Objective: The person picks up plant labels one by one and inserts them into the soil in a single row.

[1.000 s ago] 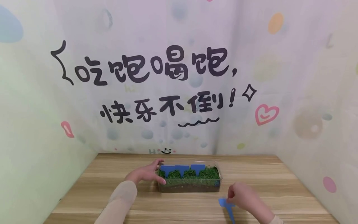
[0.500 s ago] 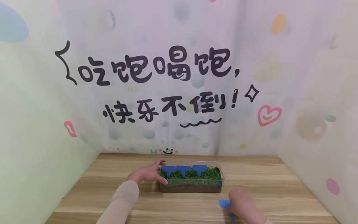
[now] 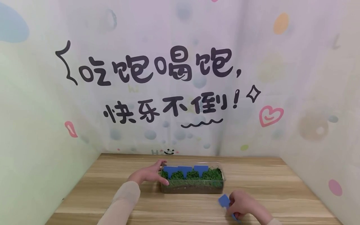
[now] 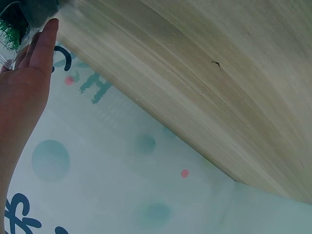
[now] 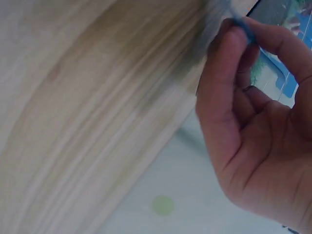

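A clear plastic box (image 3: 194, 189) with dark soil and green grass (image 3: 212, 175) stands on the table. Three blue plant labels stand upright in the grass, one of them the right-hand label (image 3: 201, 169). My left hand (image 3: 149, 175) holds the box's left end, thumb at the front and fingers at the back. In the left wrist view, its fingers lie along the clear wall (image 4: 36, 34). My right hand (image 3: 242, 204) pinches the stem of another blue plant label (image 3: 224, 200) in front of the box's right corner. The right wrist view shows thumb and fingertips meeting on the label's thin stem (image 5: 246, 31).
The wooden table (image 3: 112, 200) reaches back to a printed curtain (image 3: 168, 134) with dark lettering. Pale side walls (image 3: 36, 150) rise at both sides. A small dark mark (image 4: 216, 63) shows on the tabletop in the left wrist view.
My right hand has shifted from the loose label's head down to its stem, and the label has turned, its head now tilted. The left hand stays at the box.
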Demonstrator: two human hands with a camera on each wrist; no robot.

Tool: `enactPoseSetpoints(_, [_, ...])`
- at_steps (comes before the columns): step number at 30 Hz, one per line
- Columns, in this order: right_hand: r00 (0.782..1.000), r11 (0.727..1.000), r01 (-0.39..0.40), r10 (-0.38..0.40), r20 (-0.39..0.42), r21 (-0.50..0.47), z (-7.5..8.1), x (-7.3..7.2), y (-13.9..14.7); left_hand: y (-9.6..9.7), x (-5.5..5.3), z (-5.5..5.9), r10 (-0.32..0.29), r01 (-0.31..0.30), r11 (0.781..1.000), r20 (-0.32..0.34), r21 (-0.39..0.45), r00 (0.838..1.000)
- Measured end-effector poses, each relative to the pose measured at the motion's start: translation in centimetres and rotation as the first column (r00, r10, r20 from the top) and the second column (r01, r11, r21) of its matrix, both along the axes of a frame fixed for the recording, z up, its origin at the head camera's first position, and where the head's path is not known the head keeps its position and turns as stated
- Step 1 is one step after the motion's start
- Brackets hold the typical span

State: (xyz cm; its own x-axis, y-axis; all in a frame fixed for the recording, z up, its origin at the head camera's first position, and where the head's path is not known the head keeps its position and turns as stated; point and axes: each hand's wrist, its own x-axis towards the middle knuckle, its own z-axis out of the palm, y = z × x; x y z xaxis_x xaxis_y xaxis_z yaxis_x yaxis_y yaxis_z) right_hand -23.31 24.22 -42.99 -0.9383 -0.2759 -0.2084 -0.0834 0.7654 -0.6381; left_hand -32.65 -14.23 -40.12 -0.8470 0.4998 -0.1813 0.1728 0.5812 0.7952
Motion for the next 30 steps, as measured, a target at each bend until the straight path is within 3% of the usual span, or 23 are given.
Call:
enactPoseSetpoints(3, [0.993, 0.986, -0.037, 0.055, 0.105, -0.164, 0.1, -0.3, 0.8, 0.0, -0.1, -0.1, 0.003, -0.003, 1.000, 0.003, -0.003, 1.000])
enactPoseSetpoints(6, [0.984, 0.966, -0.045, 0.087, 0.157, -0.256, 0.1, -0.5, 1.5, 0.0, -0.1, -0.1, 0.004, -0.004, 1.000, 0.006, -0.002, 1.000])
enactPoseSetpoints(12, [0.980, 0.924, -0.037, 0.107, 0.166, -0.381, 0.4, -1.2, 2.2, 0.1, -0.1, -0.1, 0.004, -0.004, 1.000, 0.003, -0.007, 1.000])
enactPoseSetpoints(23, [0.996, 0.927, -0.038, 0.064, 0.057, -0.373, 2.3, -2.5, 2.8, 0.0, -0.1, 0.0, 0.001, -0.001, 1.000, 0.004, 0.002, 1.000])
enactPoseSetpoints(30, [1.000, 0.905, 0.015, -0.002, 0.030, -0.425, 3.8, -3.2, 2.5, 0.1, -0.1, 0.1, 0.002, -0.002, 1.000, 0.012, 0.001, 1.000])
